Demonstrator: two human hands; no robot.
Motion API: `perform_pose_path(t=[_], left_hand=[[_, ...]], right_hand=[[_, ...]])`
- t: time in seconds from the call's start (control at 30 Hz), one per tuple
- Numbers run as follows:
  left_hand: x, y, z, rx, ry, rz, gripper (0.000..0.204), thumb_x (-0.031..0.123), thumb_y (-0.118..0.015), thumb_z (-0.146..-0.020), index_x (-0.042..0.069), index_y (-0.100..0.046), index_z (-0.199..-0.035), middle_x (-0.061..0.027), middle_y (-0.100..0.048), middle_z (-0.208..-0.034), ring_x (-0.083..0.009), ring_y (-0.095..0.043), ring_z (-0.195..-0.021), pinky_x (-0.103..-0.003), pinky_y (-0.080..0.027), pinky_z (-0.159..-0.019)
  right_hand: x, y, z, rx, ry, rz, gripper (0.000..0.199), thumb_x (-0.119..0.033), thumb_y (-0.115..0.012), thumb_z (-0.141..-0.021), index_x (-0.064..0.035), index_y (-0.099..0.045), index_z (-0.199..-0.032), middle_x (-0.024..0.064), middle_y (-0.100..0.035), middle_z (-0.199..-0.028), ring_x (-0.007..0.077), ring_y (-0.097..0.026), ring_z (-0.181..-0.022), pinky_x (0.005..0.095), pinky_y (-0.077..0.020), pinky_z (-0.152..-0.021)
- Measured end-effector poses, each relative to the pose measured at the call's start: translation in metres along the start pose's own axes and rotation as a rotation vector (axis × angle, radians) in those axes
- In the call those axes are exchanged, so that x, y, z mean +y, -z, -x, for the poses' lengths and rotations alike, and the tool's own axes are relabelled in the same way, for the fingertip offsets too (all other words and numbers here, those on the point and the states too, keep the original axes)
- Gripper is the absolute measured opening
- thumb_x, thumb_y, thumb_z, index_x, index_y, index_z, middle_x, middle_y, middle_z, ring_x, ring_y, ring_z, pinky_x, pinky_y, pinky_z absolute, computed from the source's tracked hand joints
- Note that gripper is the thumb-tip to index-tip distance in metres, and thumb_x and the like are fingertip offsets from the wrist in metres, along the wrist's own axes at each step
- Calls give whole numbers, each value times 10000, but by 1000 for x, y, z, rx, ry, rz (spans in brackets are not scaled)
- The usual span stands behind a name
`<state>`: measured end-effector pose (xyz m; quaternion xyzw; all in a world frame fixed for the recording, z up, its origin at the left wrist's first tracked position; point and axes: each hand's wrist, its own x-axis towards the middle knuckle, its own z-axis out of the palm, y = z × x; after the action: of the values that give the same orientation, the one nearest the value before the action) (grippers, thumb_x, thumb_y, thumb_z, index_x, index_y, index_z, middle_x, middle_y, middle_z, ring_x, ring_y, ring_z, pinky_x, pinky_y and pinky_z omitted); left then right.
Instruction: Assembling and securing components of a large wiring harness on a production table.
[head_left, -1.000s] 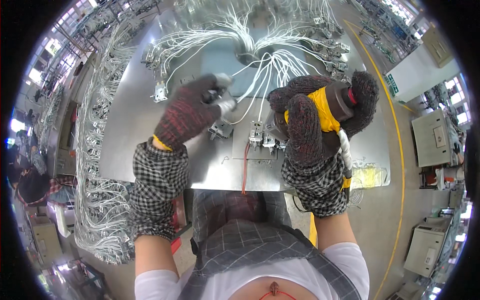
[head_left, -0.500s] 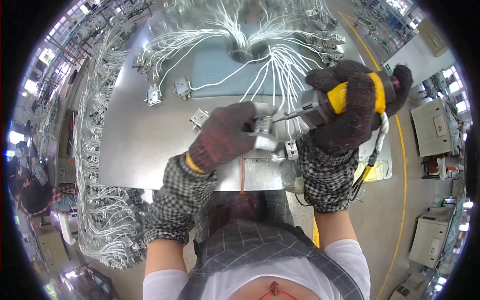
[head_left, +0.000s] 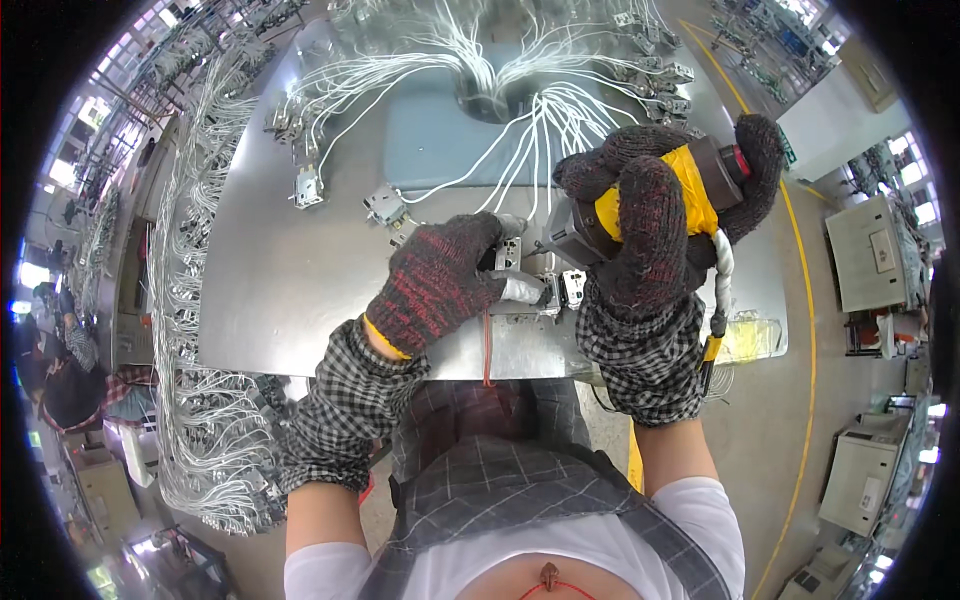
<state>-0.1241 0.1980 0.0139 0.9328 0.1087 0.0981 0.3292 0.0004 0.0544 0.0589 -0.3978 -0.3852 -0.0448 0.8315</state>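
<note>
My left hand, in a dark red-and-black knit glove with silvery fingertips, is closed on a small metal connector block at the table's near middle. In my right hand, gloved too, is an electric screwdriver wrapped in yellow tape, lying sideways with its front end toward that block. Its bit is mostly hidden, so I cannot tell whether it touches. Just right of my left fingertips lies another metal block with white sockets. A third block on a white cable rests beyond my left hand.
White cables fan out over a blue-grey pad on the metal table. Many wired blocks hang on a rack at left. The screwdriver's cord drops at right, beside a yellowish clear packet. Another person is far left.
My right hand and the screwdriver have moved left, closer to the block in my left hand. The cabled block beyond has shifted slightly right and nearer.
</note>
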Motion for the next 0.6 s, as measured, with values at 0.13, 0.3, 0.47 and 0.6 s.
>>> perform_pose_path(t=[0.13,0.3,0.47,0.6], left_hand=[[2,0,-1,-24,-8,-62,659,449,-886,-771,107,-689,-1300,-120,-752,-1053,-328,-744,-963,-426,-590,-832],[-4,5,12,53,-117,-96,737,449,-893,-754,122,-653,-1370,-115,-728,-1189,-325,-707,-1098,-452,-563,-930],[-27,25,16,167,-290,-471,622,420,-882,-765,152,-702,-1296,-83,-720,-1100,-329,-658,-1104,-491,-505,-988],[-35,34,15,2,-80,-243,346,246,-840,-829,112,-745,-1133,-75,-740,-1051,-285,-670,-1111,-445,-542,-906]], right_hand=[[5,2,10,18,-50,-24,841,-25,-765,-934,-244,-287,-1591,136,-675,-1080,225,-714,-852,468,-668,-760],[3,13,12,-180,88,461,844,4,-765,-923,-240,-287,-1574,138,-670,-1107,250,-722,-904,487,-669,-792],[9,12,15,-239,125,373,860,7,-757,-931,-268,-268,-1583,144,-678,-1110,240,-730,-866,467,-673,-776],[8,7,12,-253,133,352,861,32,-738,-940,-290,-272,-1589,139,-678,-1111,231,-726,-856,440,-670,-720]])
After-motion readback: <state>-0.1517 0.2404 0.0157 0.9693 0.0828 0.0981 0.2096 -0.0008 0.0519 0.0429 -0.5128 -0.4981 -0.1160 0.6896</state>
